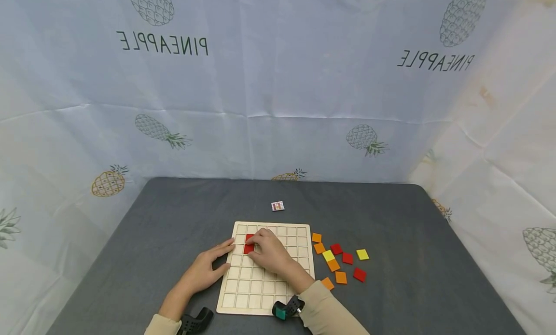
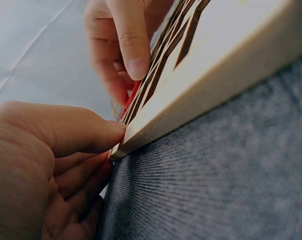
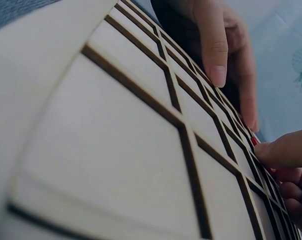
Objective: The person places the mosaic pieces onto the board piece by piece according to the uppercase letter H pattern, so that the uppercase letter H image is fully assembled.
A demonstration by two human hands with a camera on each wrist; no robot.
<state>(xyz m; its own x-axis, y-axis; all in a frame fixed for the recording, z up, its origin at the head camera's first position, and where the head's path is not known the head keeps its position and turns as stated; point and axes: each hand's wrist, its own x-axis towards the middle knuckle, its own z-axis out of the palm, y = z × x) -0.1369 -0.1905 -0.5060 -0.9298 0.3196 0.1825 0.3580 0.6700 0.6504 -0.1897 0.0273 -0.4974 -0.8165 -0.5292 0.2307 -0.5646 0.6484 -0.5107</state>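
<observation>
A pale wooden grid board (image 1: 243, 286) lies on the dark table. Two red tiles (image 1: 248, 249) sit one above the other in its upper left cells. My right hand (image 1: 271, 253) reaches over the board with curled fingers, thumb and fingertips at the red tiles, pinching one; its fingers partly cover them. In the left wrist view, a red tile (image 2: 133, 94) shows by the right fingertips. My left hand (image 1: 206, 270) rests at the board's left edge, fingers fairly straight, with the thumb (image 2: 98, 131) touching the rim.
Right of the board lie loose orange tiles (image 1: 340, 277), red tiles (image 1: 359, 274) and yellow tiles (image 1: 362, 254), several in all. A small patterned card (image 1: 277, 206) lies beyond the board. A pineapple-print curtain (image 1: 278, 84) hangs behind the table (image 1: 404, 229).
</observation>
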